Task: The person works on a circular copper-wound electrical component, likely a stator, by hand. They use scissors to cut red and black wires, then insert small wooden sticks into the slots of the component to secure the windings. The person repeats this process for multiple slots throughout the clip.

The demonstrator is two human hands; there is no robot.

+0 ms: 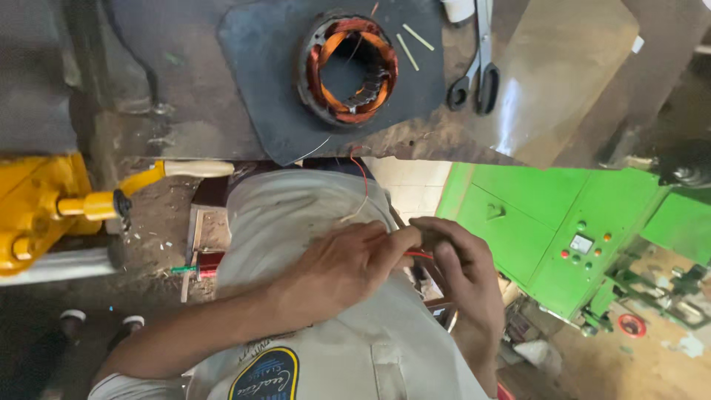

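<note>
A thin red wire [419,254] is being pinched between both hands, low in the view, in front of the person's light-coloured trousers [311,215]. The left hand [348,270] is closing thumb and fingertips on the wire from the left; the right hand [463,274] is curling its fingers round the same stretch from the right, so the two hands are touching at the pinch. From there the wire is running upward as a fine red strand to the edge of the bench, towards a motor stator [348,68] with copper windings, which is lying on a dark mat [259,96] on the worn workbench [178,118]. Two pale slivers [412,43] are lying on the mat just right of the stator, and black-handled scissors [478,70] are resting beyond them on the bench. A yellow machine [37,207] with a pale handle is standing at the left, below the bench edge. A green cabinet [548,237] with small buttons is sitting at the right on the floor. A small red spool [207,264] is lying on the ground left of the trousers.
</note>
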